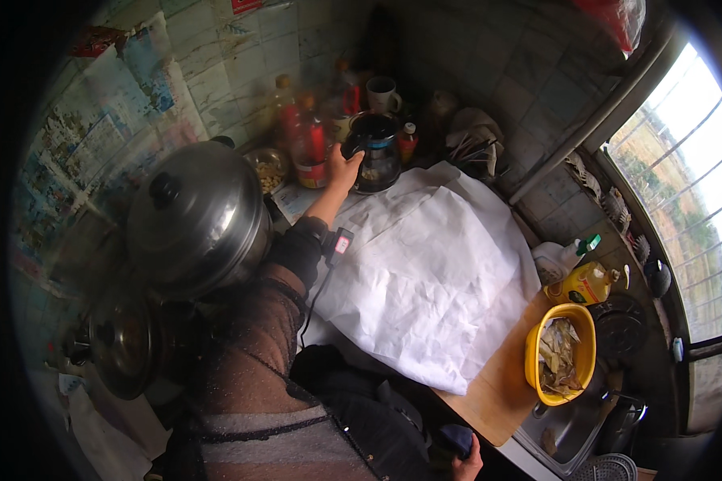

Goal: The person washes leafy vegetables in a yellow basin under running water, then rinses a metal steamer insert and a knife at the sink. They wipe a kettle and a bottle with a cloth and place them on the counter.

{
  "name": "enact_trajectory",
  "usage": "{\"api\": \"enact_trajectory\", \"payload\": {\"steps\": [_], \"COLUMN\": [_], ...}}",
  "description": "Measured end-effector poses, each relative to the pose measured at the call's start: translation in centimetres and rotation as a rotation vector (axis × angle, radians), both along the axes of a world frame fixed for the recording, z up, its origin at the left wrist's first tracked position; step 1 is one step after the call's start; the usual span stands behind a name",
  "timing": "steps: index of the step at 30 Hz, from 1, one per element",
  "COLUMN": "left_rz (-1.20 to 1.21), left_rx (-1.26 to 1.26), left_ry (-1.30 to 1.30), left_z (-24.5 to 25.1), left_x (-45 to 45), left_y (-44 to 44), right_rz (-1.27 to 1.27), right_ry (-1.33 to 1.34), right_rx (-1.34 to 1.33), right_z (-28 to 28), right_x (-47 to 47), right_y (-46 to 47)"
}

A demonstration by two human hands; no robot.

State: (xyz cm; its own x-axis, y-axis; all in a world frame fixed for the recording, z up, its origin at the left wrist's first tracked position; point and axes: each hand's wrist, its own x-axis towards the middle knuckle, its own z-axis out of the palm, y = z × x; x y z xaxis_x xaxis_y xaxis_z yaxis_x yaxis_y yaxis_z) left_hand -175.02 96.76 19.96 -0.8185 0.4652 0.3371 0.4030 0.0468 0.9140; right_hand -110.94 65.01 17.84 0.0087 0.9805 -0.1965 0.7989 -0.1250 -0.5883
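Stretched forward, my left hand (343, 168) grips the black handle of a glass kettle (376, 157) with a dark lid. The kettle stands behind a large white cloth (421, 270) spread over the counter. A small device with a cable and a pinkish label (340, 245) hangs by my left wrist. Low in the view, at the counter's front edge, my right hand (469, 462) is partly cut off and holds a dark blue item (457, 440), perhaps cloth. A cup (382, 95) and a small red-labelled bottle (407, 141) stand close to the kettle.
A big lidded steel pot (198, 216) is left of my arm. Plastic bottles (310, 150) and a bowl of pale pieces (269, 168) stand behind it. At right, a yellow basin (532, 361) of dry leaves sits on a wooden board (487, 409) beside the sink (562, 436).
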Motion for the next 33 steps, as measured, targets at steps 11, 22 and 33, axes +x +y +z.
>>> {"api": "enact_trajectory", "payload": {"steps": [11, 22, 33], "left_rz": [0.405, 0.306, 0.561], "left_rx": [0.159, -0.13, 0.411], "left_ry": [0.217, -0.065, 0.424], "left_z": [-1.0, -4.6, 4.9], "left_x": [-1.9, -9.1, -4.2], "left_y": [-1.7, 0.2, -1.6], "right_rz": [-0.017, -0.031, -0.025], "right_ry": [0.027, 0.06, 0.038], "right_rx": [-0.013, -0.012, -0.115], "right_z": [-0.7, -1.5, -0.1], "right_x": [-1.1, -1.0, -2.5], "right_y": [0.1, 0.4, -2.4]}}
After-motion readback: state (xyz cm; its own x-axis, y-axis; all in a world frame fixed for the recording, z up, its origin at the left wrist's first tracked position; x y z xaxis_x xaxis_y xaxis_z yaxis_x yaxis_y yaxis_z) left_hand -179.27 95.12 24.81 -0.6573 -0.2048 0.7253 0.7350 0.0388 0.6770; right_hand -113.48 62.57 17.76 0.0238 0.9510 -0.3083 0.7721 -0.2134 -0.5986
